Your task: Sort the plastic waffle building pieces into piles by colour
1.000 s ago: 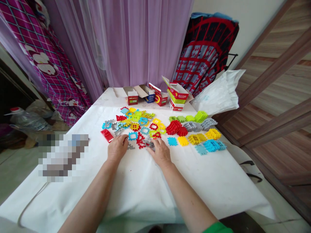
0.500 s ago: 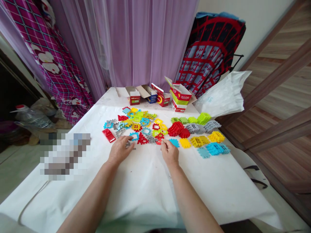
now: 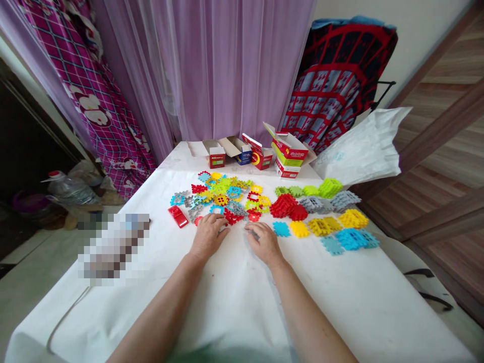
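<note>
At the near edge of a loose pile of toothed plastic building pieces [image 3: 221, 199], my left hand [image 3: 209, 233] lies palm down, fingers stretched out and thumb apart. I see nothing held in it. My right hand [image 3: 264, 239] is just right of it, fingers curled towards the thumb around a small grey building piece [image 3: 253, 233], mostly covered. A red piece [image 3: 254, 216] lies just beyond those fingertips. Right of my right hand, sorted pieces form groups: a red stack [image 3: 283, 205], a flat blue piece [image 3: 281, 229] and a yellow piece [image 3: 300, 229].
More stacks stand at right: green [image 3: 330, 187], grey [image 3: 345, 200], yellow [image 3: 353, 219], blue [image 3: 351, 239]. Small open cardboard boxes [image 3: 217, 157] line the back edge, with a white bag [image 3: 359, 148] at back right. A red flat object [image 3: 178, 217] lies left of the pile.
The view has shifted, so the table sits further right. My left hand has moved closer to my right hand, away from the grey piece beneath it. My right hand's fingers have loosened from a fist.
</note>
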### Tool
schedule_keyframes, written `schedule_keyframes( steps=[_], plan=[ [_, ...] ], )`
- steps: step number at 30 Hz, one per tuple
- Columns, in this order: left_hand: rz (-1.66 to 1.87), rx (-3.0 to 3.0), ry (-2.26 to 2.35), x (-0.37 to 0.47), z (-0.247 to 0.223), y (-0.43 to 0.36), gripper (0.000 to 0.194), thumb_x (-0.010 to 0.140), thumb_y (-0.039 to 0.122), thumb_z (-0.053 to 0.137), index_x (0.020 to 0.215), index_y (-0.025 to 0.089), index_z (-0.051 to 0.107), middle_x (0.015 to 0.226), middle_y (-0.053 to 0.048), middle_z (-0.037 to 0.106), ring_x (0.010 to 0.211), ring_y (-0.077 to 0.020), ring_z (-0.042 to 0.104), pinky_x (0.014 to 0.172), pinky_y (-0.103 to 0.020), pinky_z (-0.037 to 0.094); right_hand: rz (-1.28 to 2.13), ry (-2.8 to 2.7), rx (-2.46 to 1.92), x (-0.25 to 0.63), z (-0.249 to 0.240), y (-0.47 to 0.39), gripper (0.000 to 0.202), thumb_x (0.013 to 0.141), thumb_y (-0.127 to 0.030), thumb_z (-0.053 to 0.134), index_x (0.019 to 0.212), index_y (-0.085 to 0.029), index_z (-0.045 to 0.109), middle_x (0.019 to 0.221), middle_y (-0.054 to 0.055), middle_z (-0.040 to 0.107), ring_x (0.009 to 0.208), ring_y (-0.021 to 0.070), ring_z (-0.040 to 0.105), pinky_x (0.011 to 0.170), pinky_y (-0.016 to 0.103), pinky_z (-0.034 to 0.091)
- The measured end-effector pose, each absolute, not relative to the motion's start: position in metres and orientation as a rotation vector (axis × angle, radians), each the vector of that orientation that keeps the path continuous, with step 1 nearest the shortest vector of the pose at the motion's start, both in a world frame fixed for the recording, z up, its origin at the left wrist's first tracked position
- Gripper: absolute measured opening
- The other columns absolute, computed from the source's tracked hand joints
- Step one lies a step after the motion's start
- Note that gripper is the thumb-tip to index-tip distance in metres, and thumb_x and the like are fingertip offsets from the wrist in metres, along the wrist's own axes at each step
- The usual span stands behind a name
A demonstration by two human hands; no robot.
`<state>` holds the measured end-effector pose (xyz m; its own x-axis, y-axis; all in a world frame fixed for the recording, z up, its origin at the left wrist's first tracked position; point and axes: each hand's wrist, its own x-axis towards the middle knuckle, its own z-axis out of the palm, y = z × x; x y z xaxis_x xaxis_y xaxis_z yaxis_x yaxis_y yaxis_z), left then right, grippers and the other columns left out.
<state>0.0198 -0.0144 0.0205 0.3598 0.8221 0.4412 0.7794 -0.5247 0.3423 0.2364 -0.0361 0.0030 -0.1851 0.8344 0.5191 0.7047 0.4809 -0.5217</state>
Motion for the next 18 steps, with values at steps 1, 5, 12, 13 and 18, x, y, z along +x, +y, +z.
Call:
schedule_keyframes(
  steps=[1, 5, 12, 13, 18],
  plan=[
    [0.939, 2.517, 1.516, 0.017, 0.02, -0.014, 0.019, 0.092, 0.032, 0.055, 0.101, 0.022, 0.069, 0.109, -0.008, 0.07, 0.105, -0.0251, 0.06, 0.092, -0.042, 0.044, 0.206, -1.93, -1.268, 0.237, 0.002, -0.036, 0.022, 0.082, -0.015, 0.051, 0.091, -0.021, 0.07, 0.093, 0.006, 0.073, 0.095, 0.0204, 0.064, 0.09, 0.034, 0.049],
    [1.092, 2.403, 1.71, -0.004, 0.022, -0.01, 0.02, 0.093, 0.031, 0.051, 0.095, 0.021, 0.069, 0.102, -0.007, 0.072, 0.099, -0.025, 0.063, 0.088, -0.042, 0.047, 0.222, -1.905, -1.294, 0.239, 0.0, -0.036, 0.02, 0.085, -0.018, 0.051, 0.087, -0.021, 0.07, 0.09, 0.006, 0.073, 0.09, 0.0198, 0.065, 0.085, 0.033, 0.05],
    [1.016, 2.419, 1.765, -0.013, 0.015, -0.015, 0.029, 0.087, 0.041, 0.059, 0.105, 0.02, 0.067, 0.114, -0.011, 0.068, 0.108, -0.0274, 0.061, 0.096, -0.044, 0.048, 0.29, -1.898, -1.34, 0.239, 0.004, -0.038, 0.021, 0.084, -0.019, 0.05, 0.087, -0.022, 0.071, 0.091, 0.005, 0.073, 0.09, 0.0194, 0.064, 0.086, 0.032, 0.049],
    [0.988, 2.445, 1.746, -0.009, 0.014, -0.017, 0.03, 0.086, 0.041, 0.059, 0.107, 0.02, 0.066, 0.115, -0.011, 0.067, 0.109, -0.0278, 0.061, 0.096, -0.045, 0.048, 0.294, -1.897, -1.343, 0.239, 0.004, -0.038, 0.021, 0.084, -0.019, 0.051, 0.087, -0.022, 0.071, 0.091, 0.005, 0.073, 0.09, 0.0194, 0.064, 0.087, 0.032, 0.049],
    [0.967, 2.498, 1.633, 0.002, 0.014, -0.02, 0.028, 0.091, 0.037, 0.053, 0.108, 0.02, 0.066, 0.116, -0.011, 0.067, 0.108, -0.0253, 0.062, 0.095, -0.042, 0.05, 0.299, -1.89, -1.324, 0.239, 0.002, -0.037, 0.02, 0.085, -0.019, 0.051, 0.086, -0.021, 0.071, 0.09, 0.006, 0.073, 0.09, 0.0191, 0.065, 0.087, 0.031, 0.049]
  ],
)
